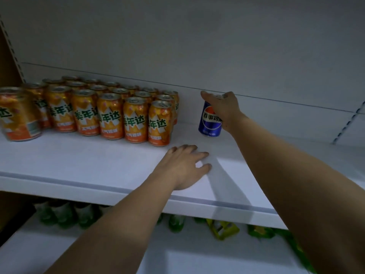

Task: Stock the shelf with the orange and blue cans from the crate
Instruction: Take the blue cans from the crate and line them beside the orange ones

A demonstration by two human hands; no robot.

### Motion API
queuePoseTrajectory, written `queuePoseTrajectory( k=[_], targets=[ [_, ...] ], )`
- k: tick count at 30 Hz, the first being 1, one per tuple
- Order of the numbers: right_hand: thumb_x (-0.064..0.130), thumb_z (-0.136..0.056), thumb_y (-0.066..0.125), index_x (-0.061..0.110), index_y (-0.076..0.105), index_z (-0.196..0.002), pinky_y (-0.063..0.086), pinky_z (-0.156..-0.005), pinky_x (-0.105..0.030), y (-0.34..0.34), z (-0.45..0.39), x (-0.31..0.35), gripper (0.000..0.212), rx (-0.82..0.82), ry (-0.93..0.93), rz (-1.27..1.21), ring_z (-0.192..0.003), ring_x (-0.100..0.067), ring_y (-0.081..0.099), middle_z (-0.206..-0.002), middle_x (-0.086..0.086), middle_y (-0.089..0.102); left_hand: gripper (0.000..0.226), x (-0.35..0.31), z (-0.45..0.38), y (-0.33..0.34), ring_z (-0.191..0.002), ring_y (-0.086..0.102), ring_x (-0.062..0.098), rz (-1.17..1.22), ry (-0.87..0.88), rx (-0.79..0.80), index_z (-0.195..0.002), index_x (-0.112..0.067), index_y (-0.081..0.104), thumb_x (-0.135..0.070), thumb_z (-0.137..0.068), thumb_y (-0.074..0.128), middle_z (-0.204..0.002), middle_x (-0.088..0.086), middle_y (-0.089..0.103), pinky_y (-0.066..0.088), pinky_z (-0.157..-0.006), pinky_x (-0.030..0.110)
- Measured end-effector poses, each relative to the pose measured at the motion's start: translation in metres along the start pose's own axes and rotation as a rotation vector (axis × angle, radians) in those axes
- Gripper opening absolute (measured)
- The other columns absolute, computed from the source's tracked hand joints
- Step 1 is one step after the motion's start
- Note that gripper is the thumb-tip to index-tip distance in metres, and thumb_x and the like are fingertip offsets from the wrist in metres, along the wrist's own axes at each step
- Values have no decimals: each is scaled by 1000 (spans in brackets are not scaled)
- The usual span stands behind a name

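Observation:
Several orange cans [110,115] stand in rows on the left half of the white shelf [79,161]. To their right, near the back wall, a single blue can [209,123] stands upright on the shelf. My right hand [223,109] grips it from above and from the right side, fingers curled over its top. My left hand [187,163] rests flat on the bare shelf in front of the cans, fingers spread and touching nothing else. The crate is out of view.
The shelf's front edge [177,200] runs across the lower middle. Below it, green bottles [65,214] and yellow-green packets [223,228] stand on a lower shelf. A slotted upright [349,121] marks the right end; bare shelf lies between the orange cans and the blue can.

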State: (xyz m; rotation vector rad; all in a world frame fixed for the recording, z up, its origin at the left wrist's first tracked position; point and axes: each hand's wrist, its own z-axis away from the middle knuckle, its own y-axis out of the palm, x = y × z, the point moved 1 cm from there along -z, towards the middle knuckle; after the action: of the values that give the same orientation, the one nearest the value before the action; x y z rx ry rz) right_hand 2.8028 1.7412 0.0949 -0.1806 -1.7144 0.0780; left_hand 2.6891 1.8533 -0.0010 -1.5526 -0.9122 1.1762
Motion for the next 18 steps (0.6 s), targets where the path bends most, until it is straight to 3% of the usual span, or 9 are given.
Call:
queuePoseTrajectory(
  k=[3,7,9,13,15,18],
  targets=[
    [47,-67,86,10,42,-116,55,-93,-49,14,-33,-14,75,-1,0,11,-106,-28,63,-121,-13,58,56,0,0,0,-147,15,15,-5,-2,-5,-150,-44,27,-62,-97,27,-161,-6,21,12,-118,37],
    [70,-42,80,5,39,-132,55,-92,-49,28,-67,-34,118,-10,5,72,-115,-31,59,-132,-14,50,57,1,-1,2,-147,14,15,-19,4,-5,-151,-43,25,-62,-97,25,-161,-6,21,10,-120,40],
    [69,-49,81,4,33,-137,52,-97,-49,31,-74,-42,120,-27,-7,95,-122,-31,52,-137,-14,42,57,2,-2,2,-148,14,16,-25,5,-7,-151,-44,25,-63,-97,25,-161,-6,21,10,-120,41],
    [52,-70,82,5,28,-133,45,-106,-47,34,-77,-46,95,-77,-43,149,-128,-29,42,-138,-13,31,56,1,0,1,-147,16,16,-25,3,-10,-150,-43,26,-61,-97,25,-160,-6,22,11,-120,42],
    [51,-73,80,4,21,-141,39,-111,-47,34,-81,-46,102,-86,-66,227,-134,-31,35,-144,-15,26,56,1,0,0,-146,17,17,-31,5,-5,-150,-42,27,-61,-97,26,-160,-6,23,12,-120,43],
    [54,-77,76,2,-10,-152,28,-117,-47,33,-85,-45,126,-77,-40,353,-145,-35,18,-159,-18,6,56,1,-1,0,-147,16,18,-39,0,8,-151,-42,25,-61,-98,25,-160,-6,22,12,-120,44]
  ],
)
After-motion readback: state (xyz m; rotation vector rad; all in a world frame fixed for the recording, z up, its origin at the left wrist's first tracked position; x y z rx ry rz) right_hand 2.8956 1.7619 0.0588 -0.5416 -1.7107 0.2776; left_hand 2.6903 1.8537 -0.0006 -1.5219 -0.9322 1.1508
